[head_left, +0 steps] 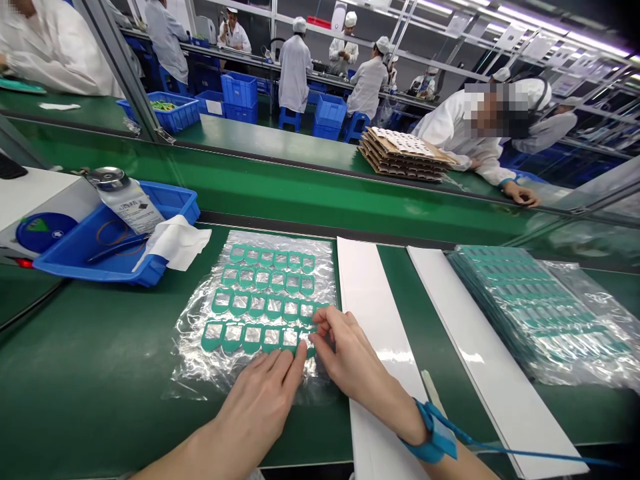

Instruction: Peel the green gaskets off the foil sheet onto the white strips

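Note:
Rows of small green frame-shaped pieces [257, 305] lie on a clear plastic sheet [193, 360] on the green bench. My left hand [263, 393] rests at the bottom row with its fingers together, the index fingertip touching near the last pieces. My right hand [345, 343], with a blue strap [435, 433] at the wrist, is pinched over the right end of the lower rows. What its fingertips hold, if anything, is too small to tell. White strips [373, 287] lie right of the sheet, one partly under my right forearm.
A blue tray [85, 257] with a bottle [133, 203] and white cloth stands at the left. Another white strip [465, 333] and stacked bagged green pieces [540, 300] lie right. Beyond a green ledge, a person [445, 123] leans near stacked cardboard [400, 157].

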Available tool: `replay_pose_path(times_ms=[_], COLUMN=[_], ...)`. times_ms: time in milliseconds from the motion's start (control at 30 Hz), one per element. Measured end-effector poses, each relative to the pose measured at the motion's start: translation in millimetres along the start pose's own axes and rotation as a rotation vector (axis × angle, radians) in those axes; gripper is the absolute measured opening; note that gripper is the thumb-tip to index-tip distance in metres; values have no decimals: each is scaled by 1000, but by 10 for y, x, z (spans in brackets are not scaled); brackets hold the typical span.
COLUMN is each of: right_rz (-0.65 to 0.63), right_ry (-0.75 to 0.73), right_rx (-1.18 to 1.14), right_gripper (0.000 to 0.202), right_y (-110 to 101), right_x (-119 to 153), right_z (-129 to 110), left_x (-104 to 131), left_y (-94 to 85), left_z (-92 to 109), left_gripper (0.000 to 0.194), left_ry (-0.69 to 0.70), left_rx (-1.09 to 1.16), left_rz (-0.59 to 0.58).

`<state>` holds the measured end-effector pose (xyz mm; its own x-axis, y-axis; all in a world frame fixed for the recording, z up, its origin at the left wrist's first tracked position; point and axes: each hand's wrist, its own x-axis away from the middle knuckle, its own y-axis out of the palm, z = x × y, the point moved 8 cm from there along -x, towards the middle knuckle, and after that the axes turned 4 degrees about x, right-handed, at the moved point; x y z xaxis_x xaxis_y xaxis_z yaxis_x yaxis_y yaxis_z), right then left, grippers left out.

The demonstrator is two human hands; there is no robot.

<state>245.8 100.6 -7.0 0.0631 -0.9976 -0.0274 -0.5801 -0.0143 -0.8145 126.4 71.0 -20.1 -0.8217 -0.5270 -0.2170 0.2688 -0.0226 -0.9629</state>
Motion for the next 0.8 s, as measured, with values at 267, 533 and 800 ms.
replay_pose_path(times_ms=[267, 533, 800], right_rz=[123, 140, 121], right_ry=[-68, -70, -73], right_rx=[91, 154, 143], right_gripper=[11, 18, 21], right_y=[-143, -156, -202], right_x=[-2, -55, -81], right_z=[9, 32, -2], left_x=[-6, -22, -32], left_y=[2, 14, -39], left_z=[-16, -3, 4], left_gripper=[75, 76, 77], left_ry=[-7, 6, 34], left_rx=[21, -5, -12], left_rz=[-43, -170, -77])
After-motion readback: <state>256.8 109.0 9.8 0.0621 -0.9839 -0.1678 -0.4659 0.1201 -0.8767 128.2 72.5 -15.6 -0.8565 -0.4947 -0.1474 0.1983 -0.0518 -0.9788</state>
